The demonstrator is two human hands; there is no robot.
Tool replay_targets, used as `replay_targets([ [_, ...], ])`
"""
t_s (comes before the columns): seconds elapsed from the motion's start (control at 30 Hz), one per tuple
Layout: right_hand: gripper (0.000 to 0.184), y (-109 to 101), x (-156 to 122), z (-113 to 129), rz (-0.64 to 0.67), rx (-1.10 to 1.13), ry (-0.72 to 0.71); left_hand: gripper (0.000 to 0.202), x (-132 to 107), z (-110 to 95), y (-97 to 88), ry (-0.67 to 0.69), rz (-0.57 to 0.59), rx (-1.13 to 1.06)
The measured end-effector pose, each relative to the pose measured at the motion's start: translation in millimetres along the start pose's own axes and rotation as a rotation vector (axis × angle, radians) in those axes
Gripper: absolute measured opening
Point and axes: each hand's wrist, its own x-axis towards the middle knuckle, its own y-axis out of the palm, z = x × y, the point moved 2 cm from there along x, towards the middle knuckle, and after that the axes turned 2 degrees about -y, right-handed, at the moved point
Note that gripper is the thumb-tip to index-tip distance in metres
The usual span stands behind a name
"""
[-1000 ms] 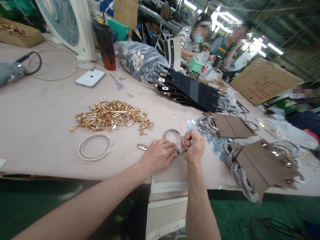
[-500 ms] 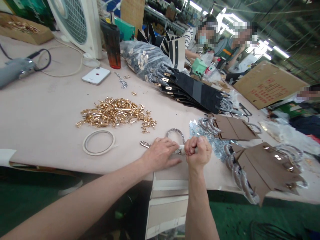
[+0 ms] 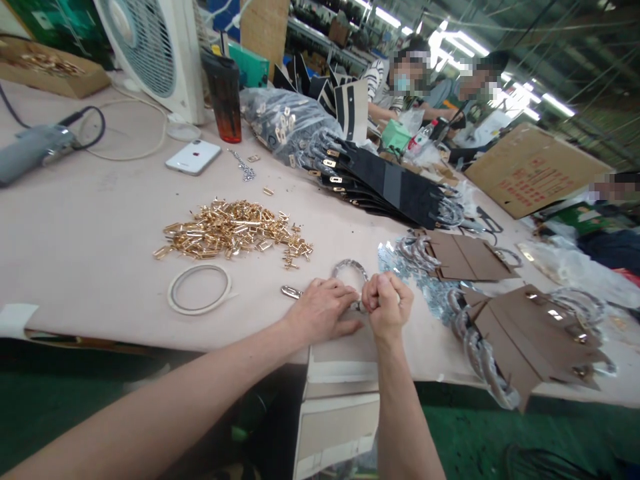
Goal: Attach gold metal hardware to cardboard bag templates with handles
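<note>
My left hand (image 3: pixel 323 310) lies with its fingers stretched out over the top of a cream panel (image 3: pixel 343 377) at the table's front edge. Just right of it, my right hand (image 3: pixel 387 300) is closed in a fist close to the left fingertips; whatever it grips is hidden. Behind both hands curves a plastic-wrapped handle (image 3: pixel 350 265). A metal clasp piece (image 3: pixel 290 291) sticks out left of my left hand. The panel hangs down over the edge, between my forearms.
Gold metal fittings (image 3: pixel 235 230) lie heaped behind a tape roll (image 3: pixel 200 289). Brown bag panels (image 3: pixel 535 340) with wrapped handles are at right, black panels (image 3: pixel 390 180) farther back. A phone (image 3: pixel 193 157), a tumbler (image 3: pixel 223 97) and a fan (image 3: pixel 155 60) stand left. Two people sit beyond.
My right fist has shifted slightly left, closer to my left hand, covering a pale piece seen between them before. My left hand stays nearly in place.
</note>
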Motion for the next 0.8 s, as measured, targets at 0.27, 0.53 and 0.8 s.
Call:
replay_targets([
  [0.27, 0.039, -4, 2, 1, -0.117, 0.138, -0.097, 0.04, 0, -2, 0.5, 0.004, 0.0, 0.03],
  [0.53, 0.037, -15, -6, 9, -0.215, 0.217, -0.146, 0.043, 0, -3, -0.6, -0.001, -0.009, 0.02],
  [0.8, 0.034, 0, -25, -1, -0.204, 0.238, -0.157, 0.037, -2, -1, 0.1, -0.013, -0.028, 0.017],
])
